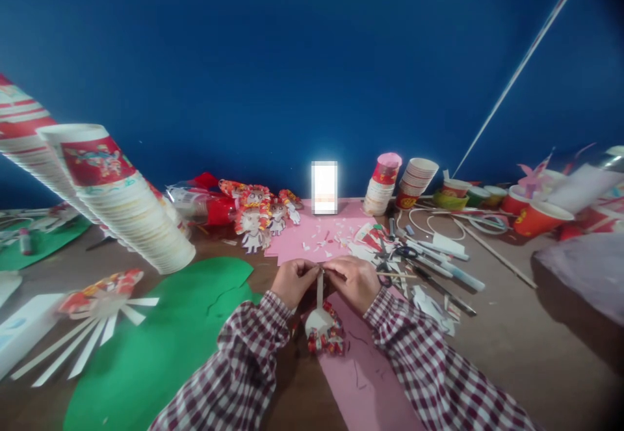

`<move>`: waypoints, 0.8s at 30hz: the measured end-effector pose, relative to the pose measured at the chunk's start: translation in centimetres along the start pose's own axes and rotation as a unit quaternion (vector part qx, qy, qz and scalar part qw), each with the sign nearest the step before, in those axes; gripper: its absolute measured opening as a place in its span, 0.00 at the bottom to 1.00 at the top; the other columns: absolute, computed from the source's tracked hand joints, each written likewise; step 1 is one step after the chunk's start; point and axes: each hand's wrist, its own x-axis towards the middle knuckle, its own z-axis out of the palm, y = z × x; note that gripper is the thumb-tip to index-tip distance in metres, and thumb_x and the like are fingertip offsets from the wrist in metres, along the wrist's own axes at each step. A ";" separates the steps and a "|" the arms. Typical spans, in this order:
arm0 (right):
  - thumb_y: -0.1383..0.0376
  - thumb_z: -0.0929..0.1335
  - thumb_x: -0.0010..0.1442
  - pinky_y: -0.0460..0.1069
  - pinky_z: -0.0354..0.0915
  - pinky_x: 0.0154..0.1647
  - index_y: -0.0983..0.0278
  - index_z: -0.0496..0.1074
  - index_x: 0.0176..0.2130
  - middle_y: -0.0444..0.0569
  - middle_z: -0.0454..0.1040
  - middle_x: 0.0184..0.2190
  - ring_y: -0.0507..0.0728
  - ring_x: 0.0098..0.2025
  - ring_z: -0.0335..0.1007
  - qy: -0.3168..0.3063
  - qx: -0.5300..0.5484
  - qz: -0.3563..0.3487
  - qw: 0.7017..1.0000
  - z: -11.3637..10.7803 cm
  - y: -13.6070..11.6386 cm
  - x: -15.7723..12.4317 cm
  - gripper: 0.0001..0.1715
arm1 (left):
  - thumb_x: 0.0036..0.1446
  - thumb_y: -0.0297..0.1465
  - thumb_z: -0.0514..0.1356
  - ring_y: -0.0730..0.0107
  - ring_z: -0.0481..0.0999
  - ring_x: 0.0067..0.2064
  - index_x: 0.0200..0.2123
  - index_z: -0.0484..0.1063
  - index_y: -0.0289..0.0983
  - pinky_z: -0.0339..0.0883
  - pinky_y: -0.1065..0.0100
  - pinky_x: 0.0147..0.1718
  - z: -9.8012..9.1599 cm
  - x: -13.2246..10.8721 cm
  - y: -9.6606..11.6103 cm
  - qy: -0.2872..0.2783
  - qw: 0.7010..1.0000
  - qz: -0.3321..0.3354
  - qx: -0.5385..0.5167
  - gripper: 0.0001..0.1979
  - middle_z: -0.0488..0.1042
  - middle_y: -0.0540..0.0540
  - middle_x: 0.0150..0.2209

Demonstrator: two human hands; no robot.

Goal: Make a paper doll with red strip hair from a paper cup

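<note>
My left hand and my right hand meet in front of me, thumbs and fingers pinching the far end of a white paper strip. The strip runs toward me into a cut paper cup piece, with a pale round base and a crumpled red patterned edge. A thin wooden stick sticks out to the right beside my right hand; whether the hand holds it I cannot tell. Beneath lies pink paper with dark lines. Scissors lie right of my right hand.
Leaning stacks of paper cups stand at left, by green paper and a cup cut into strips. Paper lion-like figures stand behind my hands. Pens, paper scraps and orange cups are farther right and back.
</note>
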 end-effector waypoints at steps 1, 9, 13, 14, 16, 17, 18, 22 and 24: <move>0.69 0.63 0.56 0.46 0.62 0.40 0.59 0.72 0.38 0.45 0.74 0.34 0.52 0.37 0.68 0.000 0.001 0.003 1.000 0.0 0.0 0.0 0.11 | 0.43 0.39 0.60 0.70 0.71 0.25 0.27 0.71 0.31 0.66 0.69 0.26 0.0 0.0 0.0 0.002 1.000 0.001 0.002 0.15 0.74 0.45 0.23; 0.66 0.64 0.56 0.46 0.63 0.39 0.60 0.72 0.36 0.46 0.74 0.33 0.52 0.36 0.69 0.007 -0.006 0.005 1.000 0.0 -0.1 0.0 0.08 | 0.41 0.38 0.61 0.73 0.70 0.23 0.25 0.71 0.31 0.65 0.71 0.24 0.0 0.0 0.1 0.010 1.000 0.001 -0.004 0.14 0.73 0.47 0.21; 0.64 0.64 0.56 0.46 0.62 0.38 0.61 0.72 0.35 0.46 0.75 0.32 0.53 0.35 0.69 0.002 -0.012 0.013 1.000 0.0 -0.1 0.0 0.08 | 0.41 0.38 0.61 0.73 0.70 0.23 0.26 0.71 0.30 0.65 0.71 0.23 0.0 -0.1 0.0 0.001 1.000 -0.007 0.002 0.15 0.73 0.46 0.22; 0.64 0.64 0.56 0.46 0.62 0.37 0.61 0.72 0.35 0.45 0.75 0.31 0.52 0.35 0.69 -0.001 -0.016 0.014 1.000 0.0 -0.1 0.0 0.08 | 0.41 0.39 0.61 0.72 0.70 0.23 0.26 0.71 0.30 0.66 0.71 0.24 0.0 -0.1 0.1 -0.001 1.000 -0.009 0.003 0.15 0.73 0.46 0.22; 0.64 0.64 0.56 0.45 0.62 0.36 0.61 0.72 0.34 0.45 0.74 0.30 0.52 0.34 0.69 -0.008 -0.026 0.015 1.000 0.0 -0.1 0.0 0.07 | 0.42 0.39 0.61 0.71 0.71 0.24 0.27 0.71 0.30 0.66 0.70 0.25 0.0 -0.2 0.2 -0.007 1.000 -0.009 0.006 0.16 0.74 0.45 0.23; 0.64 0.64 0.56 0.45 0.62 0.35 0.61 0.72 0.34 0.45 0.74 0.30 0.52 0.33 0.69 -0.008 -0.030 0.014 0.999 0.0 -0.1 0.0 0.07 | 0.42 0.39 0.61 0.71 0.71 0.24 0.27 0.71 0.30 0.67 0.70 0.25 0.0 -0.2 0.2 -0.009 1.000 -0.008 0.007 0.15 0.74 0.46 0.23; 0.64 0.64 0.56 0.45 0.62 0.34 0.61 0.72 0.33 0.45 0.74 0.29 0.52 0.33 0.69 -0.006 -0.032 0.014 0.999 0.0 -0.1 0.0 0.07 | 0.42 0.39 0.61 0.71 0.71 0.24 0.27 0.71 0.30 0.67 0.70 0.25 0.0 -0.1 0.2 -0.011 1.000 -0.006 0.008 0.15 0.74 0.46 0.23; 0.66 0.64 0.55 0.45 0.63 0.35 0.61 0.72 0.33 0.45 0.74 0.30 0.51 0.33 0.69 0.019 -0.017 0.009 1.000 0.1 -0.1 0.0 0.06 | 0.41 0.36 0.61 0.71 0.71 0.26 0.27 0.71 0.31 0.67 0.70 0.27 0.1 0.1 -0.3 -0.003 1.000 0.017 0.005 0.13 0.74 0.46 0.24; 0.67 0.64 0.55 0.45 0.63 0.35 0.61 0.71 0.33 0.46 0.74 0.30 0.52 0.33 0.69 0.023 -0.006 0.009 1.000 0.1 -0.1 0.0 0.06 | 0.41 0.35 0.61 0.71 0.72 0.26 0.27 0.71 0.32 0.67 0.70 0.27 0.1 0.2 -0.6 0.001 1.000 0.022 -0.001 0.12 0.74 0.46 0.24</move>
